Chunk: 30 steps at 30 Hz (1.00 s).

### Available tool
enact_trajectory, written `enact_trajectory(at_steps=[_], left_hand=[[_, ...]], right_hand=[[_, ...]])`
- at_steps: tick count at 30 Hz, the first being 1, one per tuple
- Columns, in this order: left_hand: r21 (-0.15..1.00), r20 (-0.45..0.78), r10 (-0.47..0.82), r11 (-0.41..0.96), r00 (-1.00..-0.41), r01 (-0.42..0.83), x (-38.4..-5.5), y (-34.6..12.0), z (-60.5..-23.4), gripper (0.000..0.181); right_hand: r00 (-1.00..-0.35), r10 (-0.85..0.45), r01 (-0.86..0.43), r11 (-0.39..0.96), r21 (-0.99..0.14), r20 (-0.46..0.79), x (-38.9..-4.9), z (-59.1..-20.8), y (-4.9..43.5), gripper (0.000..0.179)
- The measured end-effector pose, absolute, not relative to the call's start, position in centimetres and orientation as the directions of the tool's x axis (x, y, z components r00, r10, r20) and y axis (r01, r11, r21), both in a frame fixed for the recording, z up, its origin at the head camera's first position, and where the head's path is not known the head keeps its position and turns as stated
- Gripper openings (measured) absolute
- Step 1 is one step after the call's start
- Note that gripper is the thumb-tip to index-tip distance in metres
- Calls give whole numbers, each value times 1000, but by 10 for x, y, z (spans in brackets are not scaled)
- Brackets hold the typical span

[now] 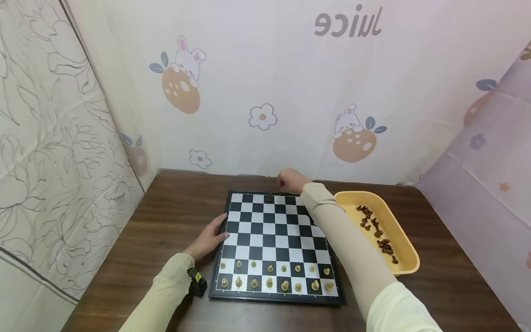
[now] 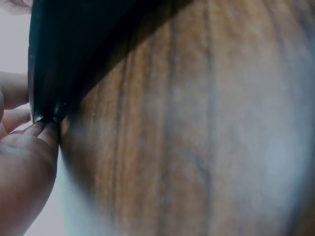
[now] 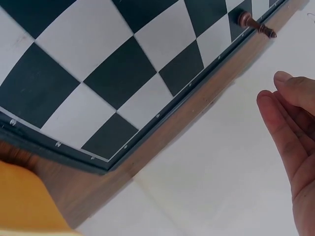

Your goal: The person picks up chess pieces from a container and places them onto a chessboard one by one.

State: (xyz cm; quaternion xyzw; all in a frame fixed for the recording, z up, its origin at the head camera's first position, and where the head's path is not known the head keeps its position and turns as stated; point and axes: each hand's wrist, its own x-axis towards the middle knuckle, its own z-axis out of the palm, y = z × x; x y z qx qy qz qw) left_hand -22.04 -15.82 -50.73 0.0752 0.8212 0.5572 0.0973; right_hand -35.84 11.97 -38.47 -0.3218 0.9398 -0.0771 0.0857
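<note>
Now my narrow, empty right grip [image 1: 292,180] hovers near the dark piece [image 3: 253,23], which my left grip [image 1: 208,240], pinching the board [image 1: 268,229], could topple by tugging.

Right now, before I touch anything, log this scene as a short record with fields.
board: flat on the wooden table
light pieces: sixteen, two near rows
lone brown piece: upright in the far row
yellow tray: more brown pieces, right of the board
left hand: touches the board's left edge
right hand: near the far edge, nothing visibly held
</note>
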Motion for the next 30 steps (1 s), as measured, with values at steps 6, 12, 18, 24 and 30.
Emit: enact_trajectory(at_steps=[6,12,18,24,30], left_hand=[[928,-67,242,372,-968,29,-224,-159,-504,65],[924,-71,245,381,-967,29,-224,-160,-508,65],[921,-79,248,388,-966,24,-221,-158,-509,64],[917,-101,242,400,-965,4,-221,-157,-508,65],[920,-108,245,392,-963,-4,-221,-158,-507,65]], right_hand=[[-783,-620,-601,774,-199,-46,-364,-383,134,12],[-783,-621,-602,772,-203,-42,-366,-384,152,9],[-824,-563,-537,811,-230,-61,-356,-379,180,8],[-872,-485,-462,858,-225,-61,-349,-373,208,8],[-874,-487,-473,855,-215,-12,-346,-367,233,7]])
